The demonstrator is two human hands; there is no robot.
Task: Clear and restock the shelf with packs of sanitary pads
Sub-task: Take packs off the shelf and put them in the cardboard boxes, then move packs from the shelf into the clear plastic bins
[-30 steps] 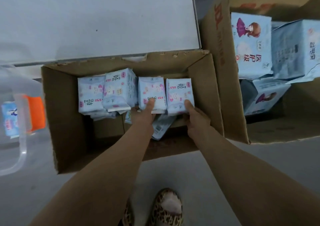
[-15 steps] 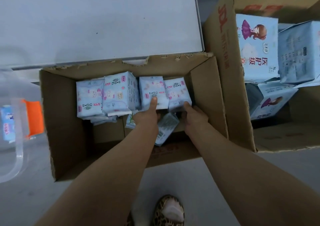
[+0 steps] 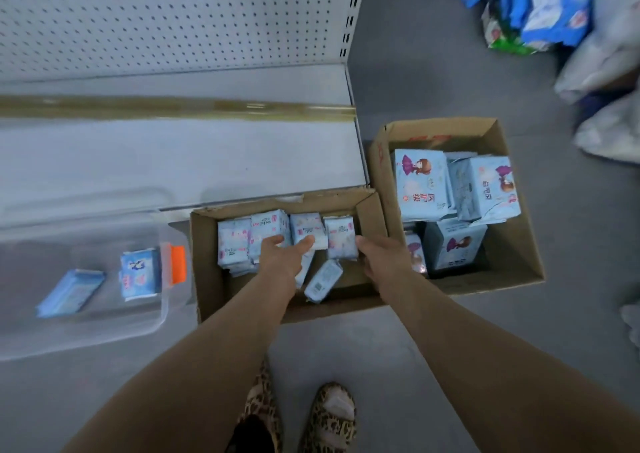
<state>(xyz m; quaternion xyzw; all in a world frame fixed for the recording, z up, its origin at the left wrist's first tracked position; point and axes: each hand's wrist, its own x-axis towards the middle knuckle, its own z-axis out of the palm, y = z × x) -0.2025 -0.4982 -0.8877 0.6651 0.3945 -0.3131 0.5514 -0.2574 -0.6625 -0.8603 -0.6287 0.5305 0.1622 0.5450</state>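
Beside the grey metal shelf [image 3: 173, 161], the brown cardboard box [image 3: 207, 279] is holding a row of pale blue plastic-wrapped pad packs [image 3: 268, 227]. Left hand [image 3: 280, 256], fingers straight, is pressing on the row. Right hand [image 3: 382, 256] is touching its right end, finger curl hidden. Judging: gathering stock. Next move is calling for an even two-sided squeeze, then lifting shelfward.

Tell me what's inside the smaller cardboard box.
A row of pale-blue packs stands along the far wall, left hand and right hand on it; one loose pack lies nearer. Whatever lies beneath the row is covered.
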